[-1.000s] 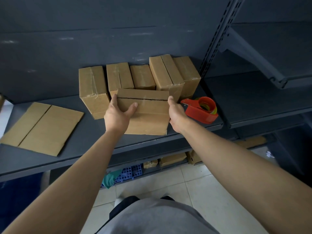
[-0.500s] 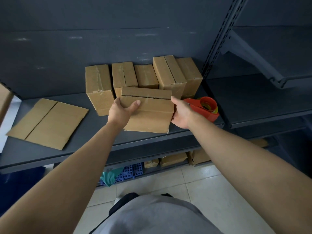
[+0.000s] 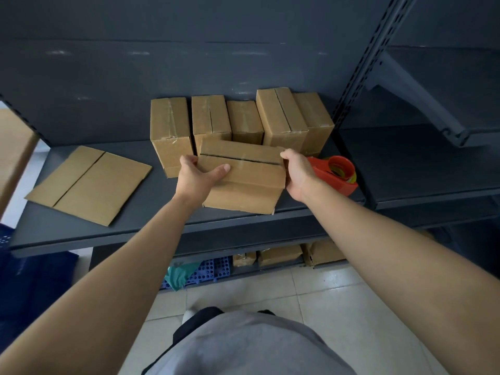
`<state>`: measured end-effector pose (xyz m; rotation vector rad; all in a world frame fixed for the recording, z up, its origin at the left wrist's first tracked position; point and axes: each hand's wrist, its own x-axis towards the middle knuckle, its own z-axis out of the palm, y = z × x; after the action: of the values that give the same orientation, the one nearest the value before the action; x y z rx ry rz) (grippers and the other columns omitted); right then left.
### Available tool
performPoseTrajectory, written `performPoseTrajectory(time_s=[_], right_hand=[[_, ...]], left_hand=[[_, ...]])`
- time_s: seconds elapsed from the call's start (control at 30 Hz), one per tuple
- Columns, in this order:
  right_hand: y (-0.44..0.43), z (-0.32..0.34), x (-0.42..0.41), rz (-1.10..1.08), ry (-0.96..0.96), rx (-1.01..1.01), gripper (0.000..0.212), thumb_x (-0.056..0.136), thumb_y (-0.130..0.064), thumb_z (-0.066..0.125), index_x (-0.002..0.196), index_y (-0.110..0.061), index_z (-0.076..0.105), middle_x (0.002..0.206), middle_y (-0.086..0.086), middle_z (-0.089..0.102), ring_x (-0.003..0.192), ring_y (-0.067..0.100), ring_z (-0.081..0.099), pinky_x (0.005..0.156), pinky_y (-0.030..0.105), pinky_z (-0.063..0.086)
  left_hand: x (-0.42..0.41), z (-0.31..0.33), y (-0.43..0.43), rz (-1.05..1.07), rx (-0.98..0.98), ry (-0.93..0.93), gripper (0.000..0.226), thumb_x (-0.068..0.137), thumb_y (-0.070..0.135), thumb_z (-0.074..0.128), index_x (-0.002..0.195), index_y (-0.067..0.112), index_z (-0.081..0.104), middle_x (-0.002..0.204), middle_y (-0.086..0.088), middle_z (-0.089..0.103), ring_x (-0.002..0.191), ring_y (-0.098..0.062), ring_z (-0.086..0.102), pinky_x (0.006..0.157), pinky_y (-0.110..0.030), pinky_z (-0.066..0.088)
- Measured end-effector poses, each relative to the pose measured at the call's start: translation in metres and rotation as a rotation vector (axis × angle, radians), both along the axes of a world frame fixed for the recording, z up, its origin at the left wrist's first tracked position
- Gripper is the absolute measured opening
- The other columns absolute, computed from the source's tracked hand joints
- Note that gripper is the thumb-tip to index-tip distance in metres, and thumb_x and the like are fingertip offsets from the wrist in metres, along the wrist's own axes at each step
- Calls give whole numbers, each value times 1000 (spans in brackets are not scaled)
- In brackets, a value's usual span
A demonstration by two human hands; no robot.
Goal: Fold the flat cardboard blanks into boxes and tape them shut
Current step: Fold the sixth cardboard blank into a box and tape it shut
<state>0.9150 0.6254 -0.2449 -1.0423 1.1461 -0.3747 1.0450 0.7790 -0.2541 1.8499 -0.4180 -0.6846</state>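
We held the folded box [image 3: 243, 175] at mid-frame on the shelf [image 3: 162, 226], our left hand [image 3: 198, 177] grasping its left end, thumb on top, our right hand [image 3: 296, 171] gripping its right end. The flaps showed a dark gap; we judged pressing them flush came first, then fetching the red tape dispenser [image 3: 335, 175] just right.
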Motion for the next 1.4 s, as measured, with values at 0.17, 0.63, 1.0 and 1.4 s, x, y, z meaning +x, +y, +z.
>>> performPoseTrajectory(time_s=[0.17,0.63,1.0,1.4], right_hand=[[15,4,13,304,263,-287,45,100,-37,41,138,-12,45,139,5,48,127,23,45,102,34,36],[92,21,89,656,305,-342,32,95,-38,51,104,-10,62,101,7,66,92,24,64,76,38,59],[137,33,166,592,209,-266,22,95,-29,54,105,-9,56,107,3,55,99,25,61,90,39,54],[131,37,207,501,275,-270,38,95,-12,58,128,2,46,131,15,52,108,29,61,90,40,54]], left_hand=[[5,1,21,138,27,-98,73,73,46,77,129,14,42,113,5,51,101,-14,53,83,-27,45],[61,12,83,660,-75,-186,28,90,39,55,104,17,47,84,13,46,78,-8,47,68,-23,38],[133,26,83,413,-323,-8,78,91,15,57,150,32,9,140,11,35,123,-7,46,102,-31,43],[174,16,64,197,-76,149,82,87,19,68,151,27,18,121,9,48,105,-15,53,86,-32,47]])
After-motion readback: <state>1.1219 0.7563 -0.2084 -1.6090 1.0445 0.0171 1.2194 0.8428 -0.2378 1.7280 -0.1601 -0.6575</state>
